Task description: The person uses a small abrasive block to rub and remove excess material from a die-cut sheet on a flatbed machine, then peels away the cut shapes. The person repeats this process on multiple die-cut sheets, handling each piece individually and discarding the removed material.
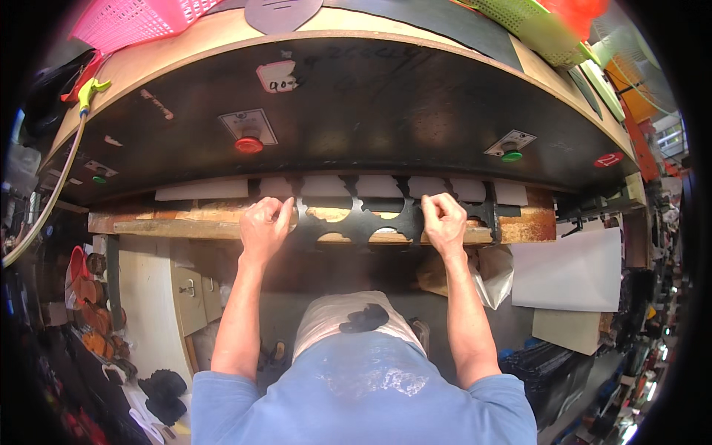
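Observation:
A thin black sheet with several large rounded cut-outs lies across the wooden ledge in front of me, its narrow strips joining around the holes. My left hand is closed, thumb and fingers pinched at the sheet's left part. Farther right, my right hand pinches the sheet in the same way, beside another hole. The bits between my fingertips are mostly hidden by the fingers. White board shows behind and through the holes, under the edge of the dark machine panel.
The black machine panel overhangs the ledge. It carries a red button and green buttons. Above stand a pink basket and a green basket. A hose with a yellow-green nozzle hangs left. White sheets lie right.

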Motion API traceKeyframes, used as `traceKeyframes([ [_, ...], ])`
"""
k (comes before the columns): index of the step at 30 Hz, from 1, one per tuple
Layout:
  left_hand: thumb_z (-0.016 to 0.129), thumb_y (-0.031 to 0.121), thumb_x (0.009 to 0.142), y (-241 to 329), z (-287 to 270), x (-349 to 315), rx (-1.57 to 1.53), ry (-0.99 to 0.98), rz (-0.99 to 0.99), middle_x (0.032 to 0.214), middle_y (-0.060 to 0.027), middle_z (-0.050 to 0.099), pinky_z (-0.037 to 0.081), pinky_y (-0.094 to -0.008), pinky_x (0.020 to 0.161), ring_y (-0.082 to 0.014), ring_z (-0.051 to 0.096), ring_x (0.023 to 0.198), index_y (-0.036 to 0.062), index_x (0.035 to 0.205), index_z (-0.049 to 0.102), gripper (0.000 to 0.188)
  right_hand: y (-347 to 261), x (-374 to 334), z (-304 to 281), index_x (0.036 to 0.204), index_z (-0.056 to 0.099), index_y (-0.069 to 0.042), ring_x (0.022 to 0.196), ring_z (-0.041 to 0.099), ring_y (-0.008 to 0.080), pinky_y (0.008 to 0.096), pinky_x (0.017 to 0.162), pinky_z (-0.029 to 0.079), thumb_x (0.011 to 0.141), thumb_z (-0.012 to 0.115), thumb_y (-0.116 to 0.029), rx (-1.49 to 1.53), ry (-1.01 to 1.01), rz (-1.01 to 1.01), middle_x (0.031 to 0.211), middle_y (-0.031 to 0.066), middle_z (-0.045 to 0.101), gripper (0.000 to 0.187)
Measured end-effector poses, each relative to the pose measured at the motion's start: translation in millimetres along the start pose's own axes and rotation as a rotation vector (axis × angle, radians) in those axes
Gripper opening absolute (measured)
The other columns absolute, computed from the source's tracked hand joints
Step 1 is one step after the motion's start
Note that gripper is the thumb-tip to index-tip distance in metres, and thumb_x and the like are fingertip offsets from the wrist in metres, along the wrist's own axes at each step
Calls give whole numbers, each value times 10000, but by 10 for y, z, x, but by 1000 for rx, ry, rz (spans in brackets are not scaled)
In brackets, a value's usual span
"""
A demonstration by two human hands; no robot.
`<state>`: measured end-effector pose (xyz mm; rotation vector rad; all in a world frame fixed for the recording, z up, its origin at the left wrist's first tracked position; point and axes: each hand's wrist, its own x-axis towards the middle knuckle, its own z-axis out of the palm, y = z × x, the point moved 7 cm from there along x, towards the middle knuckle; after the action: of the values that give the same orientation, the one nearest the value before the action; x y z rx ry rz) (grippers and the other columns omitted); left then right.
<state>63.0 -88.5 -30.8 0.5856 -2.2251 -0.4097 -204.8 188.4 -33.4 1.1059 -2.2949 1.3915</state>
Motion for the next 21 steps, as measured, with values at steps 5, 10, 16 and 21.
traceKeyframes([
  [5, 829, 170, 925, -14, -6, -19, 30, -12, -11, 671, -102, 618, 464, -436, 584, -326, 605, 601, 57, 699, 591, 347, 29, -1, 157, 836, 722, -15, 597, 645, 250, 379, 595, 514, 949, 784, -122, -37, -140, 74, 757, 123, 675, 168],
  [10, 822, 124, 898, 120, 22, -94, 44, -3, 36, 681, -93, 625, 483, -457, 680, -323, 618, 678, 51, 693, 602, 310, 32, -6, 159, 820, 718, -11, 594, 635, 253, 380, 596, 511, 938, 791, -111, -6, -167, 44, 728, 128, 664, 171],
  [16, 826, 93, 871, 178, 37, -153, 67, 19, 0, 690, -94, 623, 481, -443, 717, -317, 616, 707, 51, 685, 605, 292, 162, -40, 100, 834, 694, 10, 625, 450, 56, 274, 566, 383, 994, 772, -95, 118, -171, 109, 678, -16, 533, 207],
  [21, 830, 25, 852, 222, 0, -240, 25, 24, 36, 682, -72, 608, 430, -425, 651, -296, 598, 665, 78, 689, 535, 341, 191, -111, 96, 896, 747, -10, 652, 491, 2, 207, 584, 408, 1042, 759, -95, 393, -35, 455, 727, -101, 607, 169],
])
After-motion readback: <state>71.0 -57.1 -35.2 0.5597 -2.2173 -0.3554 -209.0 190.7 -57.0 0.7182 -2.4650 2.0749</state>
